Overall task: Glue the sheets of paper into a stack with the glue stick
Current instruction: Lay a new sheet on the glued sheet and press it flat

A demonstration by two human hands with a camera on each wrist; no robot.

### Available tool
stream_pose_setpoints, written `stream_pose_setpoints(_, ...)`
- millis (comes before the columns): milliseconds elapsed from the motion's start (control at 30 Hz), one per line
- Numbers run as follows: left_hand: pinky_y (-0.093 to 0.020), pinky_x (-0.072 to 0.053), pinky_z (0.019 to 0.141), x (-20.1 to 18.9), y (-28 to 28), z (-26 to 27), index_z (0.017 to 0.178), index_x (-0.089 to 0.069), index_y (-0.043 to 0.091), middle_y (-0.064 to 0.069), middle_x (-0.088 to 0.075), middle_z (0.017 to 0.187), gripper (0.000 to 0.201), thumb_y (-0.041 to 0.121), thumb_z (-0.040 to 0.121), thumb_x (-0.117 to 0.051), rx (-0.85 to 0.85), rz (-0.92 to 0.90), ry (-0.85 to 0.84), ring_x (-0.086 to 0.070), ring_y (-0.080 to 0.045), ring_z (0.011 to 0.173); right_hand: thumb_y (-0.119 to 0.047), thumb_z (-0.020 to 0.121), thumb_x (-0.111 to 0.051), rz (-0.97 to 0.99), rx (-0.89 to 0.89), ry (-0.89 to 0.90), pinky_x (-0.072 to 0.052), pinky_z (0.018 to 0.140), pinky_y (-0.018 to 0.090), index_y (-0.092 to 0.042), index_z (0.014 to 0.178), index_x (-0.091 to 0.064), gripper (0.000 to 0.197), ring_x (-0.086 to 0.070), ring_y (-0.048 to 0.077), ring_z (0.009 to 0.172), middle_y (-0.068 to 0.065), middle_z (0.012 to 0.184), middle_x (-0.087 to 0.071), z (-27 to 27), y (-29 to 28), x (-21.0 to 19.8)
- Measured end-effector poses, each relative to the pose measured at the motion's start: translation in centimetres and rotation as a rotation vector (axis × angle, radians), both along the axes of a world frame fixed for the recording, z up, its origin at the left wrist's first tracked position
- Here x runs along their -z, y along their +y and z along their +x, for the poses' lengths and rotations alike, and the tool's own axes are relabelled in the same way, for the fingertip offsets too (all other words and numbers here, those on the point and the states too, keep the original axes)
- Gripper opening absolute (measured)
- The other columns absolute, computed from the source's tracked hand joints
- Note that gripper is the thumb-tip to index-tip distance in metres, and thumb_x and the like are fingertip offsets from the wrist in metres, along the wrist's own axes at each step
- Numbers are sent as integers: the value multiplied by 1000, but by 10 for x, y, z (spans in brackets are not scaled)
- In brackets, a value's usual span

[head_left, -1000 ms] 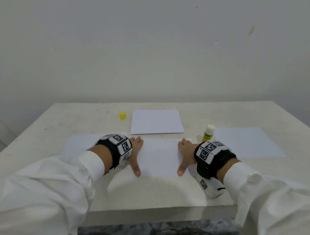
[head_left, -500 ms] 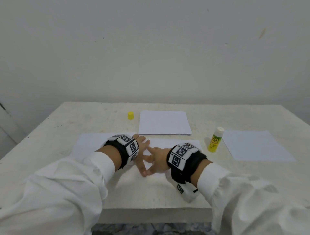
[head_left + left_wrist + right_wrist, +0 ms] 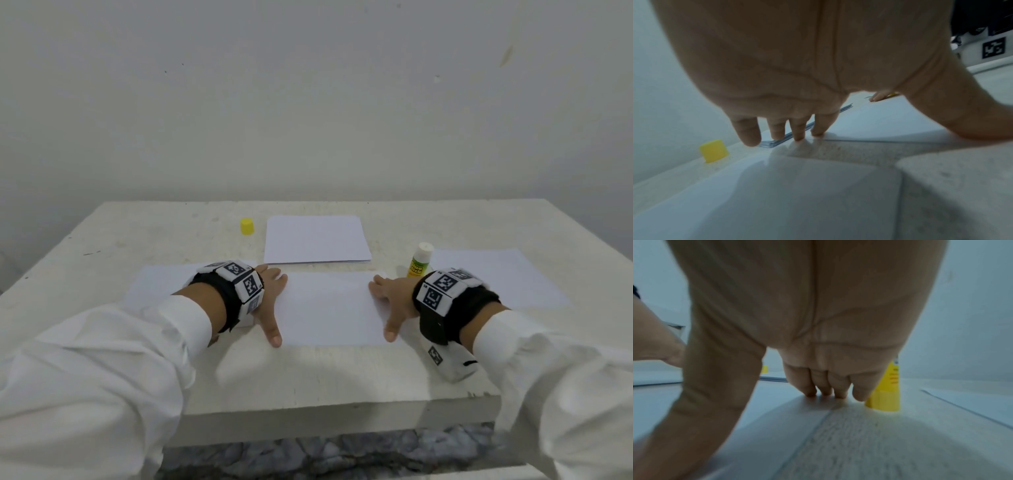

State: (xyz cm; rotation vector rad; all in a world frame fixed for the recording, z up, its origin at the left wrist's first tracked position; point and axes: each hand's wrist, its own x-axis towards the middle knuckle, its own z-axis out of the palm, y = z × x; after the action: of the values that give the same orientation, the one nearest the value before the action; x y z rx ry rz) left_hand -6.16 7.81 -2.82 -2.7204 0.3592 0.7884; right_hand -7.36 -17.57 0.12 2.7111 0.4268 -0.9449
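Note:
A white sheet [image 3: 330,308] lies flat at the table's middle front. My left hand [image 3: 270,301] rests flat on its left edge, fingers straight, fingertips [image 3: 797,138] touching down at the paper's edge. My right hand [image 3: 390,305] presses flat on the sheet's right edge, fingertips [image 3: 824,392] down. The glue stick [image 3: 418,260] stands upright and uncapped just behind my right hand, also visible as the yellow glue stick [image 3: 888,391] in the right wrist view. Its yellow cap [image 3: 247,226] sits at the back left; the cap [image 3: 713,150] shows in the left wrist view too.
A stack of paper [image 3: 317,240] lies at the back centre. One loose sheet [image 3: 154,284] lies left under my left wrist, another sheet [image 3: 507,277] lies to the right. The white table [image 3: 308,373] ends at a front edge close to my forearms.
My right hand slid left across the sheet until it met the left hand, then swept back to the sheet's right edge. The left hand stayed at the left edge.

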Motion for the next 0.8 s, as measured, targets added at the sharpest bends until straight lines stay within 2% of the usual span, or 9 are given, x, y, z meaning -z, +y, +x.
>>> stream_pose_setpoints(67, -44, -25, 114, -1, -1, 0, 147, -9, 6, -9, -21, 153, 135, 69, 51, -79, -46, -76, -14, -22, -28, 140, -42, 79, -72, -15, -26, -7, -20, 116, 40, -12, 152, 7, 111, -17, 23, 145, 0, 159, 11, -1, -2, 1)
stream_pose_setpoints(133, -41, -32, 111, 1, -2, 1, 148, 1, 4, -11, -29, 149, 146, 68, 46, -82, -138, -187, -18, -32, -27, 135, -41, 80, -72, -21, -39, -14, -23, 115, 42, -11, 152, 6, 110, -20, 24, 144, 0, 160, 9, -1, 0, 1)
stream_pose_setpoints(200, -43, -33, 111, 2, -4, -1, 147, 20, 7, -15, -28, 151, 158, 69, 44, -82, -212, -251, -24, -32, -29, 136, -39, 80, -72, -35, -39, -14, -25, 114, 45, -10, 152, 4, 109, -21, 26, 144, 1, 160, 7, -1, 2, 1)
stream_pose_setpoints(233, -43, -33, 110, 2, -6, -2, 146, 24, 8, -16, -29, 150, 159, 68, 45, -82, -231, -268, -30, -33, -30, 136, -38, 80, -72, -44, -38, -10, -24, 114, 45, -9, 152, 4, 109, -20, 27, 144, 1, 160, 7, -1, 4, 0)
stream_pose_setpoints(367, -39, -36, 108, -1, -9, -9, 146, 25, 8, -15, -35, 147, 152, 58, 53, -85, -273, -318, -30, -38, -29, 132, -37, 81, -72, -78, -42, -2, -26, 114, 44, -8, 151, 5, 109, -19, 28, 144, 4, 160, 10, -2, 9, -2)
stream_pose_setpoints(500, -33, -34, 109, -5, -12, -17, 148, 21, 14, -7, -33, 151, 137, 40, 65, -85, -309, -422, -29, -38, -25, 134, -36, 79, -74, -69, -35, -18, -27, 113, 43, -8, 152, 2, 108, -22, 29, 143, 5, 160, 5, -3, 9, -1)
stream_pose_setpoints(633, -31, -33, 108, -10, -15, -25, 151, 15, 23, -5, -31, 153, 123, 31, 73, -80, -366, -553, -69, -38, -25, 134, -34, 80, -73, -62, -40, -38, -32, 110, 45, -8, 151, -6, 101, -30, 31, 138, 8, 158, -10, -7, 9, 0)
stream_pose_setpoints(700, -31, -34, 105, -12, -16, -28, 151, 15, 24, -7, -34, 151, 121, 30, 75, -79, -368, -539, -66, -39, -26, 133, -32, 81, -72, -58, -45, -48, -34, 108, 44, -8, 151, -9, 97, -34, 31, 136, 8, 156, -14, -10, 10, 0)
stream_pose_setpoints(800, -35, -37, 105, -13, -17, -29, 150, 18, 25, -10, -36, 148, 122, 38, 75, -78, -300, -385, -44, -42, -28, 130, -31, 83, -71, -53, -44, -48, -34, 108, 43, -9, 151, -8, 96, -33, 31, 136, 7, 157, -13, -12, 10, -1)
